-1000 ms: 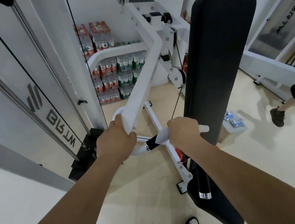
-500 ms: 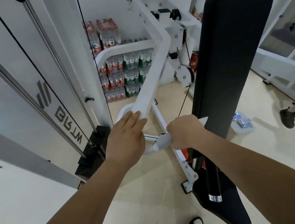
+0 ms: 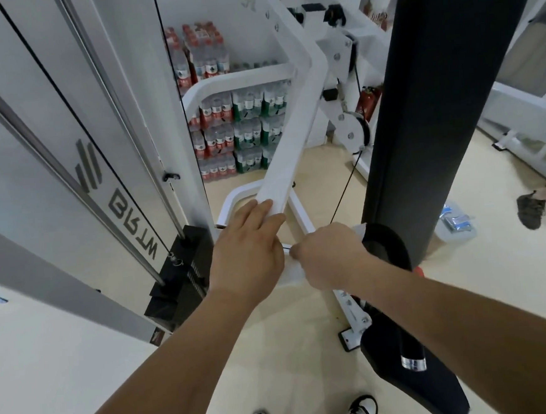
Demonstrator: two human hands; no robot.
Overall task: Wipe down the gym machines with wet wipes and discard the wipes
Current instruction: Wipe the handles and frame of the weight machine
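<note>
Head view of the machine [image 3: 339, 71], wiping in progress. The right hand [image 3: 331, 257] is curled tight round a white wipe [image 3: 289, 272], which is wrapped on a handle that is hidden beneath wipe and fingers. The wipe shows at both sides of the fist, so its long axis appears to run from lower left to upper right, ending close to the near edge of the black pad [image 3: 447, 111]. The left hand [image 3: 249, 251] holds nothing. Its fingers [image 3: 262, 209] lie straight and flat on the lower end of the sloping white bar [image 3: 292, 140], just beside the right hand and nearly touching it.

The bar climbs away from both hands, up and to the right. From the gripped wipe, its bare surface lies up and to the left, past the left fingers. The left hand is nearer the bar, yet the wipe sits in the right. A stroke along the bar would probably call for the right hand to cross towards the left, or for the wipe to change hands.
</note>
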